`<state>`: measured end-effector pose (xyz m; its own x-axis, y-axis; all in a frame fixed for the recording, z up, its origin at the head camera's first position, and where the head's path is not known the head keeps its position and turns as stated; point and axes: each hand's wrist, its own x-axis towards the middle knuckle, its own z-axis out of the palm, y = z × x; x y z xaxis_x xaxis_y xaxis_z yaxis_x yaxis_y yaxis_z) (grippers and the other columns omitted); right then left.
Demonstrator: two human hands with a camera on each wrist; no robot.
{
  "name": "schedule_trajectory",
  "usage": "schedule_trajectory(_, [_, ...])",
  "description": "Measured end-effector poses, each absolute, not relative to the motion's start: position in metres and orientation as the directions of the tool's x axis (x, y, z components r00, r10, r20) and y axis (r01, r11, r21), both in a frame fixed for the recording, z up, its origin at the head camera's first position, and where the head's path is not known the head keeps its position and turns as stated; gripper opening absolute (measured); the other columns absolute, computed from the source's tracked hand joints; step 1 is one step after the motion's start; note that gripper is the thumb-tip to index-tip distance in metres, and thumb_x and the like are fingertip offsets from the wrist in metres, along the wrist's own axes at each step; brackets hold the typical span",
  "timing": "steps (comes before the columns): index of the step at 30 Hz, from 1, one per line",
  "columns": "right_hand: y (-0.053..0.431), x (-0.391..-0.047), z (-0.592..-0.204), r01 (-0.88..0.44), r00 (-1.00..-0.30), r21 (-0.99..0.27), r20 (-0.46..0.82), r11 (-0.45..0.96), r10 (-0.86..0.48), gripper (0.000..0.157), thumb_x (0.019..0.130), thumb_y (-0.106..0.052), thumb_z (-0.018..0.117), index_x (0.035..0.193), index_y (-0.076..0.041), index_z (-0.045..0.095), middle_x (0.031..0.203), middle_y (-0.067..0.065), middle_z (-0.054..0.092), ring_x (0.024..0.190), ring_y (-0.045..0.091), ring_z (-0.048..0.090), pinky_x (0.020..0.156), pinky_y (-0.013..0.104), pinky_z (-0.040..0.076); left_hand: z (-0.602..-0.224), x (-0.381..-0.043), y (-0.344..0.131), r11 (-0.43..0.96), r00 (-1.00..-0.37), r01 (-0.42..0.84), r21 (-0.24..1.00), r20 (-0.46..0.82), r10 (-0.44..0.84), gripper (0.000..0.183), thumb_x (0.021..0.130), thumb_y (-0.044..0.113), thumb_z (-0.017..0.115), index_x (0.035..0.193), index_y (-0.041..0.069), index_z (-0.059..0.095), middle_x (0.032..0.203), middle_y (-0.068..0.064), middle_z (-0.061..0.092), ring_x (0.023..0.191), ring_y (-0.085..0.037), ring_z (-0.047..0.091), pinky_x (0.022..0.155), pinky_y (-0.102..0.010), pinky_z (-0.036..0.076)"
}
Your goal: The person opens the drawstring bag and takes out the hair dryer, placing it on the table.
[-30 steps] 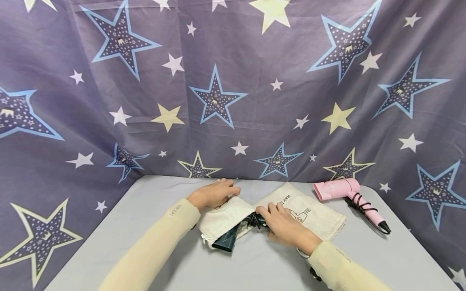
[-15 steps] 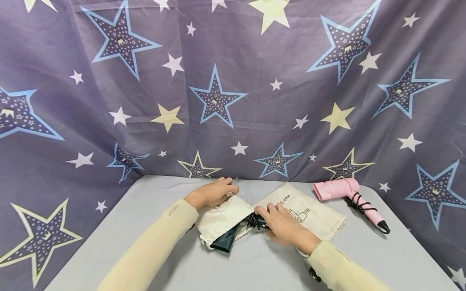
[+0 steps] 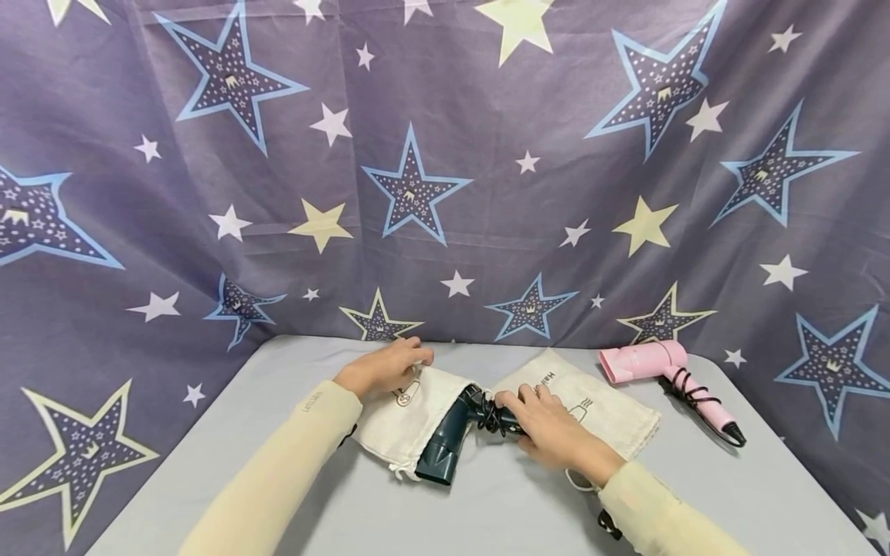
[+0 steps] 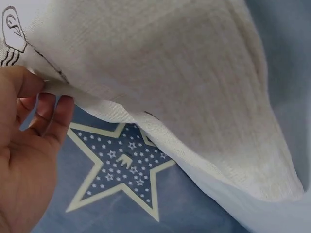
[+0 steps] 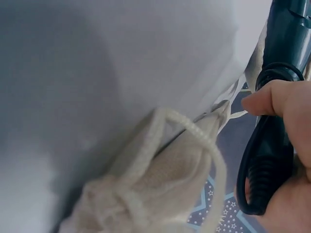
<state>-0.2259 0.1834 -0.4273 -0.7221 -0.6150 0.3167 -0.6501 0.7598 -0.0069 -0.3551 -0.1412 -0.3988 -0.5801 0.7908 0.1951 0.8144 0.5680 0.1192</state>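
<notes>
A dark teal hair dryer [image 3: 445,444] lies partly inside a cream cloth drawstring bag [image 3: 403,425]. Its nozzle and handle stick out of the bag's mouth, while the rear of its barrel is covered by cloth. My left hand [image 3: 385,367] pinches the bag's far edge; thumb and fingers meet on the cloth [image 4: 155,63] in the left wrist view. With my right hand [image 3: 552,428] I grip the handle, around which the black cord [image 3: 490,415] is wound. In the right wrist view the thumb [image 5: 265,97] presses on the handle just below the cord loops.
A second cream bag [image 3: 615,409], printed with a hair dryer drawing, lies flat under and beyond my right hand. At the back right rests a pink hair dryer [image 3: 643,361] with its cord wrapped. A star-patterned curtain [image 3: 445,193] rises behind the grey-white table [image 3: 278,432].
My left hand has drawn the bag leftward, uncovering more of the dark hair dryer's nozzle and body. The right hand, still on the handle, has shifted slightly right and down.
</notes>
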Motion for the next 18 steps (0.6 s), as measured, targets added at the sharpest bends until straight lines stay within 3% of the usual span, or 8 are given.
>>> schedule_trajectory(4, [0.184, -0.226, -0.427, -0.644, -0.728, 0.004, 0.307, 0.765, -0.613, 0.072, 0.077, -0.010, 0.081, 0.139, -0.023, 0.047, 0.100, 0.002, 0.049, 0.087, 0.023, 0.043, 0.071, 0.036, 0.040, -0.400, -0.351, -0.136, 0.551, -0.565, 0.825, 0.129, 0.208, 0.798, 0.026, 0.088, -0.006, 0.057, 0.101, 0.016, 0.055, 0.094, -0.001, 0.047, 0.083, -0.017, 0.045, 0.087, -0.040, 0.043])
schedule_trajectory(9, [0.184, -0.225, -0.425, -0.647, -0.726, 0.010, 0.298, 0.763, -0.620, 0.071, 0.077, -0.010, 0.081, 0.138, -0.023, 0.047, 0.101, 0.002, 0.048, 0.089, 0.024, 0.044, 0.070, 0.037, 0.041, -0.395, -0.341, -0.114, 0.506, -0.530, 0.847, 0.160, 0.205, 0.823, 0.039, 0.078, -0.003, 0.060, 0.111, 0.018, 0.060, 0.105, -0.001, 0.056, 0.093, -0.018, 0.051, 0.088, -0.035, 0.044])
schedule_trajectory(15, [0.185, -0.225, -0.426, -0.659, -0.716, 0.014, 0.292, 0.752, -0.634, 0.069, 0.078, -0.012, 0.081, 0.137, -0.023, 0.047, 0.102, 0.002, 0.047, 0.090, 0.024, 0.045, 0.068, 0.037, 0.042, -0.399, -0.341, -0.108, 0.424, -0.464, 0.881, 0.208, 0.209, 0.861, 0.028, 0.078, -0.010, 0.056, 0.095, 0.013, 0.054, 0.084, -0.006, 0.050, 0.084, -0.015, 0.051, 0.076, -0.030, 0.042])
schedule_trajectory(18, [0.185, -0.226, -0.426, -0.663, -0.713, 0.009, 0.294, 0.748, -0.636, 0.069, 0.077, -0.011, 0.081, 0.137, -0.023, 0.047, 0.101, 0.001, 0.046, 0.090, 0.023, 0.045, 0.068, 0.037, 0.042, -0.402, -0.342, -0.111, 0.420, -0.450, 0.891, 0.170, 0.222, 0.865, 0.027, 0.080, -0.009, 0.056, 0.094, 0.014, 0.052, 0.084, -0.001, 0.048, 0.082, -0.013, 0.049, 0.076, -0.029, 0.043])
